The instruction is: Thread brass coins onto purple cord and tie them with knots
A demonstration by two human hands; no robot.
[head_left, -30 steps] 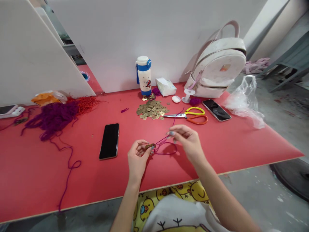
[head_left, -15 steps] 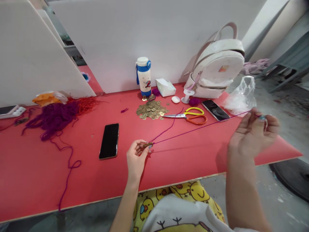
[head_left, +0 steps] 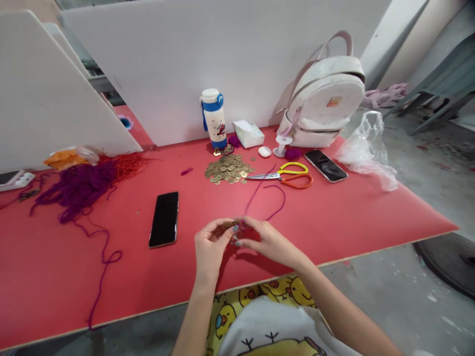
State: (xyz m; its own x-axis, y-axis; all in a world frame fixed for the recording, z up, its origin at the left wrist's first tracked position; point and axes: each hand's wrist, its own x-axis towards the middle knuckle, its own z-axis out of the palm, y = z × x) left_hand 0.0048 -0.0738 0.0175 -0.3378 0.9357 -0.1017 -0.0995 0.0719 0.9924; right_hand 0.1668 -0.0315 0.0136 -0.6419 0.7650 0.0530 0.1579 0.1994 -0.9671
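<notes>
My left hand (head_left: 211,244) is closed in a pinch on a few brass-coloured coins (head_left: 234,224) with holes, held just above the red table. Purple yarn (head_left: 284,199) runs from the coins, one end curling to the right and another reaching toward the scissors. My right hand (head_left: 272,242) meets the left at the coins, its fingertips closed about the yarn there; the exact grip is partly hidden. Beyond both hands lies a heap of similar coins (head_left: 228,169). Scissors (head_left: 285,176) with one yellow and one orange handle lie right of the heap.
A black phone (head_left: 164,219) lies left of my hands; another phone (head_left: 325,165) is at the right. Behind stand a bottle (head_left: 215,118), a tissue pack (head_left: 249,134), a white spool (head_left: 282,146) and a backpack (head_left: 322,104). Tangled purple yarn (head_left: 79,185) lies left; a plastic bag (head_left: 365,148) right.
My right hand has come back from the far right to the coins at my left hand. The yarn, stretched tight before, now lies slack in a curve.
</notes>
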